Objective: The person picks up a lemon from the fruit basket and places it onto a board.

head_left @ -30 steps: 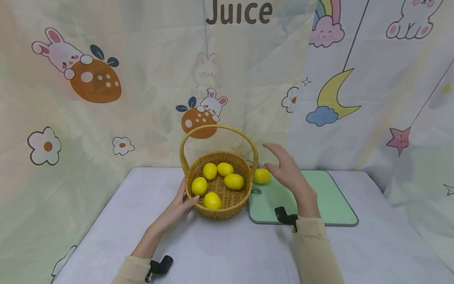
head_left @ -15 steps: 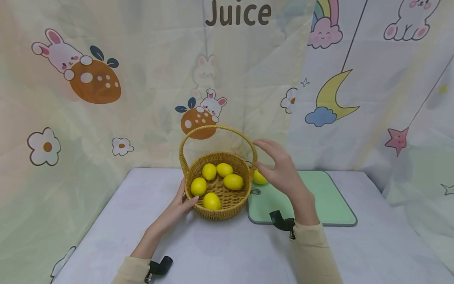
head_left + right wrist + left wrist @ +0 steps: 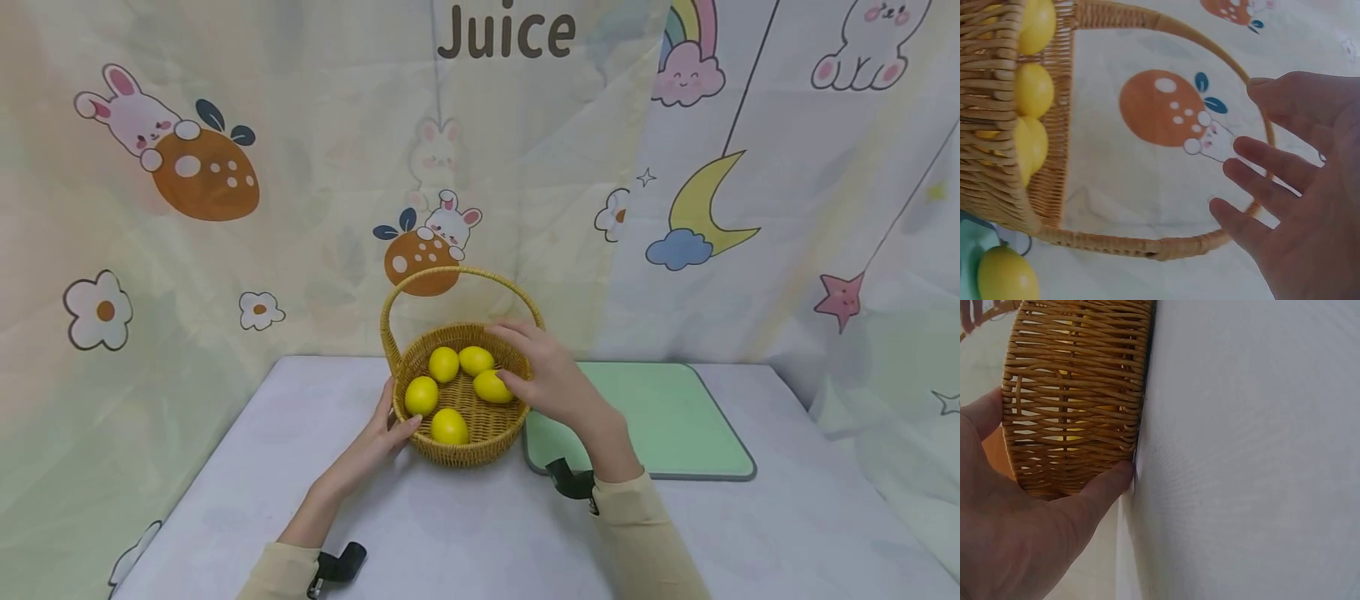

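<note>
A round wicker basket [image 3: 462,452] with a tall arched handle stands upright on the table, with several yellow lemons [image 3: 449,426] inside. My left hand [image 3: 382,437] holds the basket at its left side, thumb near the rim; in the left wrist view the left hand [image 3: 1029,512] grips the woven wall [image 3: 1079,394]. Over the basket's right side hovers my right hand [image 3: 555,379], holding nothing. Its fingers are spread near the handle [image 3: 1222,50] in the right wrist view. One more lemon [image 3: 1007,275] lies outside the basket; my right hand hides it in the head view.
A light green cutting board [image 3: 675,417] with a grey edge lies flat to the right of the basket, partly under my right forearm. The table [image 3: 480,533] has a white cover. Behind it hangs a printed cloth backdrop [image 3: 330,208].
My right hand has moved left and slightly down, from above the cutting board past the outside lemon to over the basket's right side. The left hand and basket have stayed still.
</note>
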Tool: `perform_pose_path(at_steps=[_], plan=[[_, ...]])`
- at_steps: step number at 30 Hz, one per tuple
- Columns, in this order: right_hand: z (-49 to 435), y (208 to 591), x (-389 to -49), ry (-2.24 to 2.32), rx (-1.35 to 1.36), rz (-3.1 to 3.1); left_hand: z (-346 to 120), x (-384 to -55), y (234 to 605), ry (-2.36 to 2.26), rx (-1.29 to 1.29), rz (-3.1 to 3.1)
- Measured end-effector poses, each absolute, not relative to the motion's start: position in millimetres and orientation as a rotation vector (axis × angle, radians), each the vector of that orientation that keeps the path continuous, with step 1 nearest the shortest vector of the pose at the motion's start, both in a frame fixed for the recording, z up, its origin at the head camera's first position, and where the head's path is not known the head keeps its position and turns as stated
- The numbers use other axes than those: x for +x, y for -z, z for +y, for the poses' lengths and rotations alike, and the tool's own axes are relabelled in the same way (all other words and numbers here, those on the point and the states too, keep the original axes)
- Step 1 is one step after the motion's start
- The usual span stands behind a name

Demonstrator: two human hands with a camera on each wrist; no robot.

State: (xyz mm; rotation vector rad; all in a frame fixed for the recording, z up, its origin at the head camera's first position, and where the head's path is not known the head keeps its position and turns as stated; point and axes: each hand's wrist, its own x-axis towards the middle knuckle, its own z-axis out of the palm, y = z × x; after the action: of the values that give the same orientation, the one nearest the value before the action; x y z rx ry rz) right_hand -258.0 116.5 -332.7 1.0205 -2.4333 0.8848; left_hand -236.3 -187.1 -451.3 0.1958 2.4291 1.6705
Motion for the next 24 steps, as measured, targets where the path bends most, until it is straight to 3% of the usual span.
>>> perform_pose_path(at_steps=[24], plan=[[80, 397, -289, -0.591, 0.829, -2.878, -188, -238, 453, -1.702, 0.213, 2.423]])
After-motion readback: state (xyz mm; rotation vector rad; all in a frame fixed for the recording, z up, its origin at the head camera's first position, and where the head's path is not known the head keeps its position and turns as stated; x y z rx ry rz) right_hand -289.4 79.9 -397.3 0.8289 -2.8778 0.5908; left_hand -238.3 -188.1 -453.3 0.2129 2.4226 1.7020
